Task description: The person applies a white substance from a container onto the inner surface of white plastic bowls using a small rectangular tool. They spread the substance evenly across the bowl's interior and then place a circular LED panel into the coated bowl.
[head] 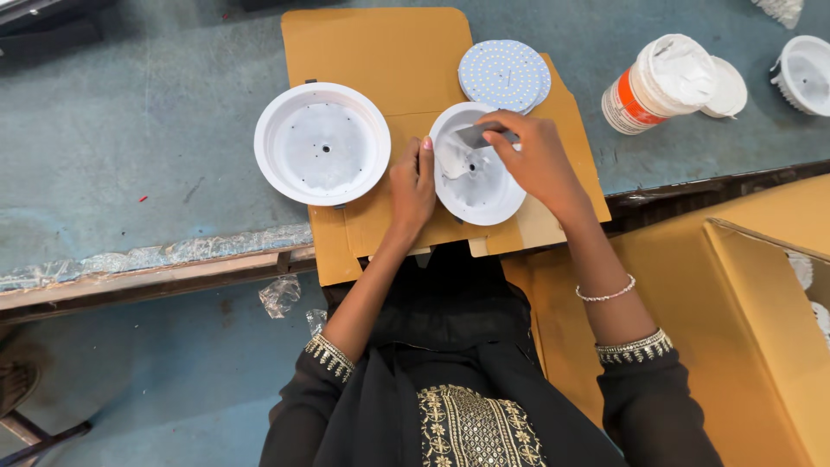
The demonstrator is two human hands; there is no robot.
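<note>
Right hand [536, 160] pinching flat grey scraper [478, 135] inside round white housing [484, 195], left hand [412, 183] gripping rim

Orange-labelled white tub [661, 82]; cardboard box [761, 285].

Two round white plastic lamp housings [322, 143] [478, 173] lie on the bench. One round white LED disc [504, 74]. One white paste tub [659, 82].

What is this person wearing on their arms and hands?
Black sleeves pushed up the forearms, with gold-and-white embroidered cuffs. The right arm has a thin beaded bracelet. The left hand shows a pink-painted thumbnail; the right hand is bare, with no gloves.
</note>
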